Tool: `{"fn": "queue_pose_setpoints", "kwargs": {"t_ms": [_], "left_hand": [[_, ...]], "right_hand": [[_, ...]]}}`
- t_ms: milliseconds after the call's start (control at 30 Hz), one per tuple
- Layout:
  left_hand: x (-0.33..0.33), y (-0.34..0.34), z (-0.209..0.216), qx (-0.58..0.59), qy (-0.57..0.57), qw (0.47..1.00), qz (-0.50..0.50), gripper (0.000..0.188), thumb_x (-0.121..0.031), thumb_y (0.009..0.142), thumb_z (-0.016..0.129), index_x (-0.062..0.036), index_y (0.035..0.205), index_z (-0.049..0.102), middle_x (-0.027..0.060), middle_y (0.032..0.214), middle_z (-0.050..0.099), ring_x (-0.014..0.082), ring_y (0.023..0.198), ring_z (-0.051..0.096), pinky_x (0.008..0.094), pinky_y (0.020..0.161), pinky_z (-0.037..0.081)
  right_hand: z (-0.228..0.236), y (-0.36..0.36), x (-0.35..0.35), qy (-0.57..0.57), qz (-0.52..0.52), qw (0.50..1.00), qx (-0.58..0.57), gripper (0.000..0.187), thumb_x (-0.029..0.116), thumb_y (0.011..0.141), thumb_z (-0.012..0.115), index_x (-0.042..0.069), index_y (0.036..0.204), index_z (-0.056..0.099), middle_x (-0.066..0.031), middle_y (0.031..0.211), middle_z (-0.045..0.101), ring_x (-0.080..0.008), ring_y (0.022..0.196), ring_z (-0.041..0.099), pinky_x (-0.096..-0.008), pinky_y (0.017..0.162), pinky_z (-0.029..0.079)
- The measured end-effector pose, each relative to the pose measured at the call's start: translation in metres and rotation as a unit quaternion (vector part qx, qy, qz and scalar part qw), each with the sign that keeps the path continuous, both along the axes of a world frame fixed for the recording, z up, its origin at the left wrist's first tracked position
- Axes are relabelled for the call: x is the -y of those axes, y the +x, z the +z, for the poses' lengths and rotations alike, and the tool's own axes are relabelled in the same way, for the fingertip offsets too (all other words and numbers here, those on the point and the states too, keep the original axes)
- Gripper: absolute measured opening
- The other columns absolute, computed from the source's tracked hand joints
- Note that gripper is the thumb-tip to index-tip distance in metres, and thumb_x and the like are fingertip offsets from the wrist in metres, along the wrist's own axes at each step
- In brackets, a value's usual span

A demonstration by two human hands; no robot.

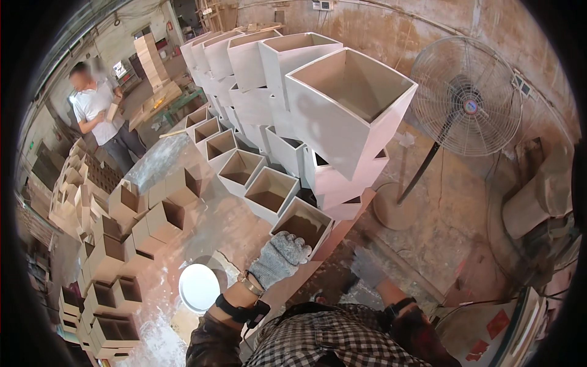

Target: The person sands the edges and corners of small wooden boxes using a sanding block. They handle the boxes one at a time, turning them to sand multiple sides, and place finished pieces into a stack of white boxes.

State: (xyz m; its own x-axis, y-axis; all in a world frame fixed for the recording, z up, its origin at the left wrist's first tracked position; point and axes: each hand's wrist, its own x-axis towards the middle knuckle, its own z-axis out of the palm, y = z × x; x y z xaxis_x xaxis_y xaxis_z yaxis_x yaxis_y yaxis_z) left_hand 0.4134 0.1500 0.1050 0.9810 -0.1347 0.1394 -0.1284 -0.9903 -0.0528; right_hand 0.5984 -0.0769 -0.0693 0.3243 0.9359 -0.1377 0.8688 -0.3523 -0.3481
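My left hand (278, 258), in a grey knit glove, has its fingers curled over the near rim of an open-topped box (306, 225) with white outer walls and a brown inside. This box stands at the near end of a row of similar boxes (272, 192). My right hand (365, 267), also gloved, hangs to the right, low and apart from the boxes. Motion smears its fingers, and I can make out nothing in it. Left of my left hand sits a round white tub (199, 287).
Larger white boxes (330, 116) are stacked high behind the row. Unpainted brown boxes (113, 257) crowd the left side. A caged pedestal fan (468, 101) stands at the right, its round base on the floor. A person (101, 110) stands at the far left, holding a piece.
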Motion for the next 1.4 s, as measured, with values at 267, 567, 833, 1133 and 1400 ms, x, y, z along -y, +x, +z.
{"fn": "queue_pose_setpoints", "kwargs": {"t_ms": [267,567,833,1133,1400], "left_hand": [[0.002,-0.001,0.0,0.041,0.019,0.999,0.011,0.016,-0.021,0.071,0.054,-0.0131,0.085,0.055,0.0066,0.083,0.054,0.0256,0.082,0.056,0.0375,0.083,0.044],[-0.008,-0.003,-0.003,0.087,-0.082,0.992,-0.029,0.024,-0.02,0.067,0.061,-0.0103,0.089,0.06,0.0071,0.085,0.056,0.0271,0.084,0.057,0.039,0.09,0.045],[-0.02,-0.013,0.014,0.074,-0.1,0.99,-0.069,0.019,-0.02,0.068,0.061,-0.011,0.084,0.06,0.0066,0.081,0.054,0.0263,0.081,0.057,0.0399,0.088,0.045],[-0.019,-0.025,0.002,0.053,-0.09,0.993,-0.059,0.024,-0.019,0.062,0.061,-0.0107,0.085,0.059,0.0067,0.081,0.054,0.0278,0.081,0.056,0.0419,0.089,0.046],[-0.021,-0.022,0.01,0.038,-0.081,0.993,-0.071,0.022,-0.017,0.064,0.059,-0.0099,0.085,0.059,0.0071,0.081,0.054,0.0277,0.08,0.056,0.0414,0.089,0.045]], "right_hand": [[0.025,0.003,-0.059,0.217,-0.172,0.729,-0.626,0.061,0.009,0.084,0.067,0.002,0.138,0.039,-0.0125,0.109,0.064,-0.0235,0.103,0.063,-0.0318,0.083,0.051],[0.016,-0.005,-0.055,0.193,-0.172,0.773,-0.58,0.066,0.009,0.079,0.071,0.003,0.137,0.041,-0.0077,0.092,0.064,-0.0162,0.094,0.065,-0.0304,0.077,0.052],[0.02,0.002,-0.062,0.212,-0.204,0.82,-0.49,0.063,0.008,0.079,0.07,0.003,0.135,0.042,-0.0114,0.1,0.063,-0.0195,0.096,0.063,-0.0311,0.08,0.053],[0.042,-0.019,-0.073,0.074,-0.156,0.954,-0.245,0.074,0.029,0.08,0.071,0.01,0.142,0.037,-0.0126,0.101,0.066,-0.0281,0.097,0.064,-0.0389,0.08,0.052],[0.037,-0.037,-0.06,0.06,-0.127,0.975,-0.173,0.059,0.03,0.079,0.071,0.009,0.129,0.048,-0.0144,0.099,0.067,-0.0303,0.092,0.066,-0.0408,0.076,0.053]]}}
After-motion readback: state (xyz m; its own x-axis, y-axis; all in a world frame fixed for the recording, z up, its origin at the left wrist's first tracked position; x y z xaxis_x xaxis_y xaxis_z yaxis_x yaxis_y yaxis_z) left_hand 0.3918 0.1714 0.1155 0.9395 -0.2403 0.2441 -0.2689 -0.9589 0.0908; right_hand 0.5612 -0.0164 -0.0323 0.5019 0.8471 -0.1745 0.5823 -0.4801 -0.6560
